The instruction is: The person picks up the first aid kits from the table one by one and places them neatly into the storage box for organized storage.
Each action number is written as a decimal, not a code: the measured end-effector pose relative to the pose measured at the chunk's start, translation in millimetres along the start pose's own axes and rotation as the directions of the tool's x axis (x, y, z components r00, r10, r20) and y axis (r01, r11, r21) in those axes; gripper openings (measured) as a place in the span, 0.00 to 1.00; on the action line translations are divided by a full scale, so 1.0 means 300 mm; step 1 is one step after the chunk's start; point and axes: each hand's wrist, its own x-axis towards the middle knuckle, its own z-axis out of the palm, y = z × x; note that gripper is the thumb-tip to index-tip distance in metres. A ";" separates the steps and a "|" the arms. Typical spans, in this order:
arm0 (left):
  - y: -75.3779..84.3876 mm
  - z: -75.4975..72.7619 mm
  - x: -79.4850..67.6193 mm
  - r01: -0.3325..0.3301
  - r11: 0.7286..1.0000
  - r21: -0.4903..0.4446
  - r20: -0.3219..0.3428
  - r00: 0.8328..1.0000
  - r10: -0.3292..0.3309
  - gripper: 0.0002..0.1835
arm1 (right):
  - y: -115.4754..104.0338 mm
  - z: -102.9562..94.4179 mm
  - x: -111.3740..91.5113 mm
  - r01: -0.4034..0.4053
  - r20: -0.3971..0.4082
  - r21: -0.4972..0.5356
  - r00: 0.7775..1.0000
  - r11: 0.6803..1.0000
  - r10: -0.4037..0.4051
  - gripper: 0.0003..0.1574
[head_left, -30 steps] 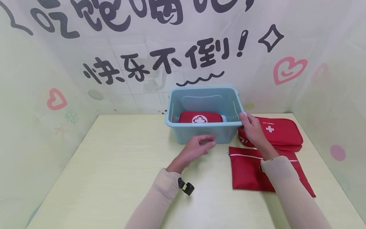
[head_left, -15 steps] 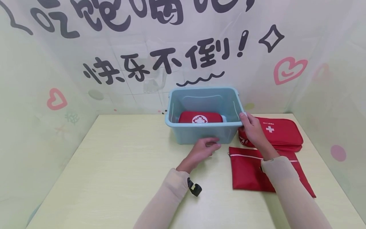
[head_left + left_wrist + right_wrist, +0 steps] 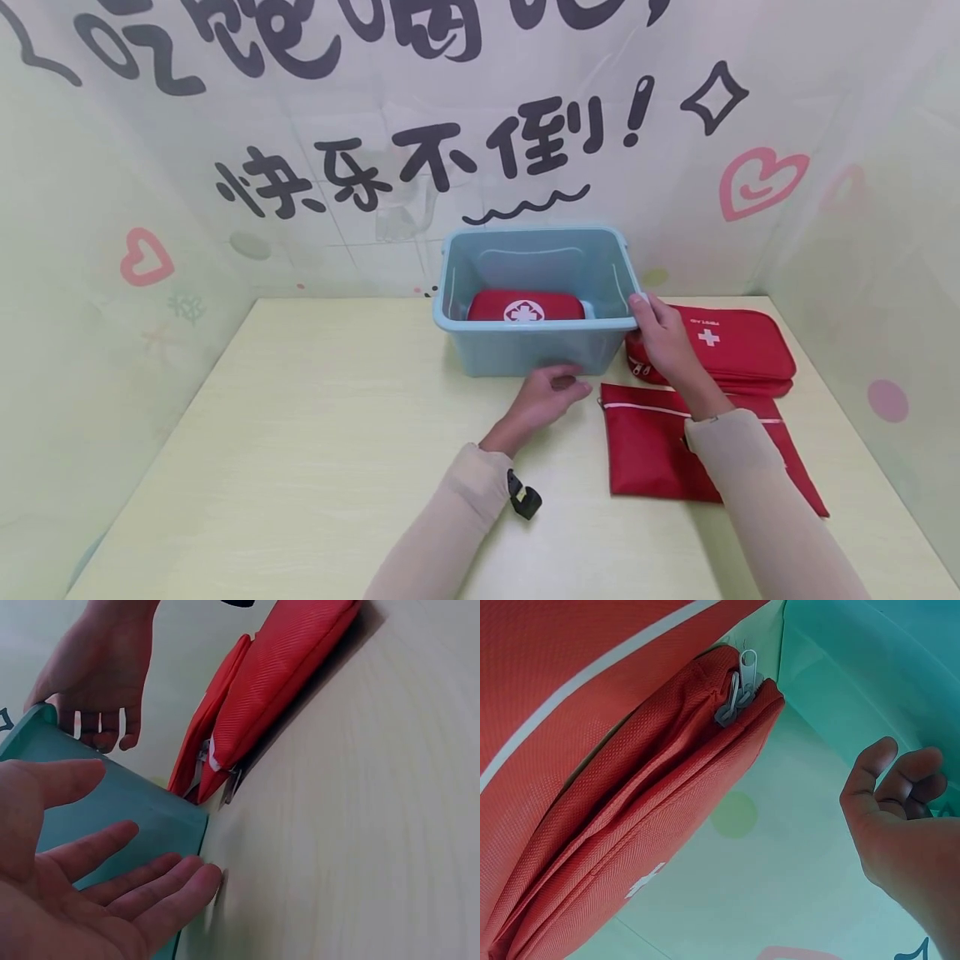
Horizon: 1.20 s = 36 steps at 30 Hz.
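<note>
A light blue plastic bin (image 3: 510, 354) stands at the back of the table, and a red first aid case (image 3: 487, 307) with a white cross lies inside. My right hand (image 3: 663, 337) grips the bin's rim at its front right corner. Low in front of the bin is my left hand (image 3: 542, 400), its fingers loosely extended by the bottom of the front wall. In the left wrist view, the left hand (image 3: 97, 885) holds nothing; whether its fingertips touch the bin I cannot tell. The right wrist view shows the right hand (image 3: 907, 825) with fingers curled at the bin's wall.
Right of the bin lies a thick red first aid bag (image 3: 738, 350) with zip pulls. A flat red zip pouch (image 3: 645, 458) lies before it, partly under the right forearm. A printed wall (image 3: 360, 267) closes off the table's (image 3: 315, 433) back edge.
My left hand has shifted to the right and slightly down along the bin's front. The right hand keeps its grip on the rim, and the bin has stayed in place.
</note>
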 end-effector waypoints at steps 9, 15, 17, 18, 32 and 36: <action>-0.006 0.051 0.009 0.018 1.000 0.015 -0.010 1.000 -0.018 0.24 | -0.001 -0.001 -0.002 0.008 0.006 -0.006 1.000 1.000 -0.008 0.39; -0.001 0.085 0.013 0.002 1.000 0.007 0.014 1.000 -0.003 0.25 | 0.008 -0.001 0.001 0.015 0.007 -0.005 1.000 1.000 -0.015 0.40; 0.002 0.095 0.014 0.004 1.000 0.023 0.020 1.000 -0.004 0.25 | 0.009 -0.002 -0.001 0.014 0.007 -0.003 1.000 1.000 -0.014 0.40; 0.003 0.100 0.015 0.002 1.000 0.031 0.025 1.000 -0.003 0.25 | 0.009 -0.002 -0.001 0.015 0.007 -0.002 1.000 1.000 -0.015 0.40; 0.016 0.144 0.028 -0.058 0.976 0.208 0.091 0.995 0.040 0.38 | 0.008 -0.002 0.004 0.024 0.008 -0.011 1.000 1.000 -0.024 0.42; 0.021 0.146 0.030 -0.074 0.959 0.274 0.129 0.991 0.040 0.42 | 0.011 -0.002 0.006 0.047 0.012 -0.009 0.999 0.999 -0.047 0.43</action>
